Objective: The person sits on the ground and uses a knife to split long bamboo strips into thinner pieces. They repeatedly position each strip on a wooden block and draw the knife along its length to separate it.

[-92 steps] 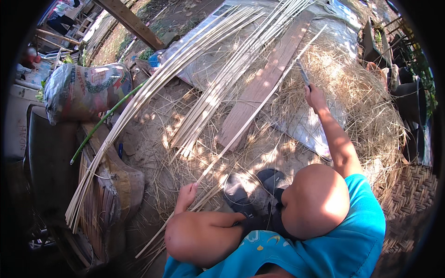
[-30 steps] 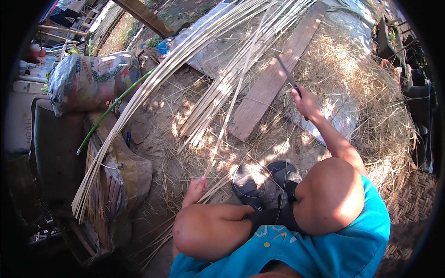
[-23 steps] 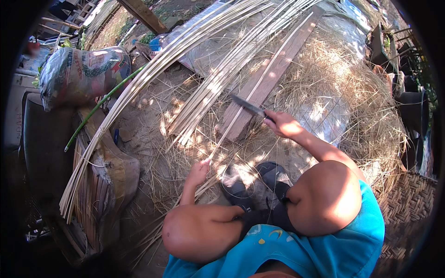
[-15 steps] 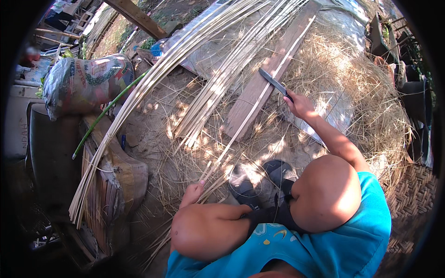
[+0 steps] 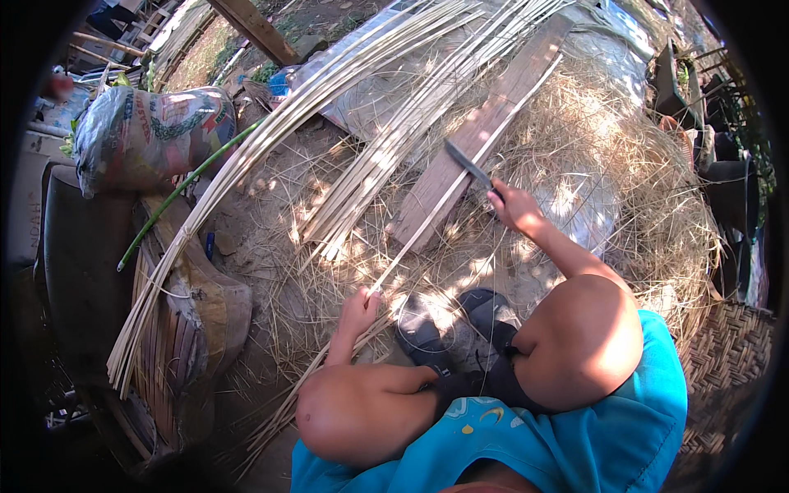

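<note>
Across the wooden plank point(image 5: 485, 131) runs a long bamboo strip point(image 5: 460, 177); the left hand point(image 5: 359, 312) pinches its near end, below the plank. Beside the plank, the right hand point(image 5: 516, 205) is closed around a knife point(image 5: 468, 164), blade against the strip.

Printed sack point(image 5: 144, 140) far left; green stem point(image 5: 177, 197); woven mat point(image 5: 723, 361) right.

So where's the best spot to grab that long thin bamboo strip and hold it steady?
Probably the near end of the bamboo strip, low down by the knees, coming from the left side. It is long, thin and slanted across the wooden plank, so the near end is handiest. The left hand pinches it there, well away from the knife in the right hand.
</note>
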`<state>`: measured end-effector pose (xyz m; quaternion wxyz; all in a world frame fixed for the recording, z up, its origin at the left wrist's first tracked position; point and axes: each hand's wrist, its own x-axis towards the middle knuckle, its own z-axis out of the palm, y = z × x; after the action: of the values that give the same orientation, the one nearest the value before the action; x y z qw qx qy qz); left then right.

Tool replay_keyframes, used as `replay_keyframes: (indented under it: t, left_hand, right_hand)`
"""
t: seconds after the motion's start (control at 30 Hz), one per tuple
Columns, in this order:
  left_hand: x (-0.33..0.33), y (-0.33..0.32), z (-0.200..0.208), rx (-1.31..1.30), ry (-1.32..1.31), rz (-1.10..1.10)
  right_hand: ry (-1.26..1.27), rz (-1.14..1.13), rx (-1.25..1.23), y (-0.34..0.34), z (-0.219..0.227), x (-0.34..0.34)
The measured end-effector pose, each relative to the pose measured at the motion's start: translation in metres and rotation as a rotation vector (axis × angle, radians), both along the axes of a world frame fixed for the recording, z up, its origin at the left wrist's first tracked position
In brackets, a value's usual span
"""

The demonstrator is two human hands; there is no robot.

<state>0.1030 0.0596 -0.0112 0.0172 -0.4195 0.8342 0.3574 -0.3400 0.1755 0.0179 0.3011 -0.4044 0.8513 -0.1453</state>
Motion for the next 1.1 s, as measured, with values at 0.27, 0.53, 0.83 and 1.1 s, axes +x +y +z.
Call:
replay_keyframes:
  t: [0.27, 0.53, 0.83, 1.1]
  left_hand:
    - [-0.020, -0.006, -0.010, -0.185, -0.149, -0.076]
    - [-0.084, -0.022, 0.004, 0.054, -0.033, -0.013]
    - [-0.051, -0.004, 0.005, 0.030, -0.025, 0.034]
    - [0.034, 0.007, 0.000, 0.113, -0.178, 0.114]
  right_hand:
    - [0.281, -0.174, -0.259, 0.026, -0.023, -0.095]
    - [0.025, 0.255, -0.234, 0.021, -0.005, 0.041]
    - [0.115, 0.351, -0.192, 0.009, -0.008, 0.036]
    - [0.422, -0.211, -0.309, 0.002, -0.011, -0.090]
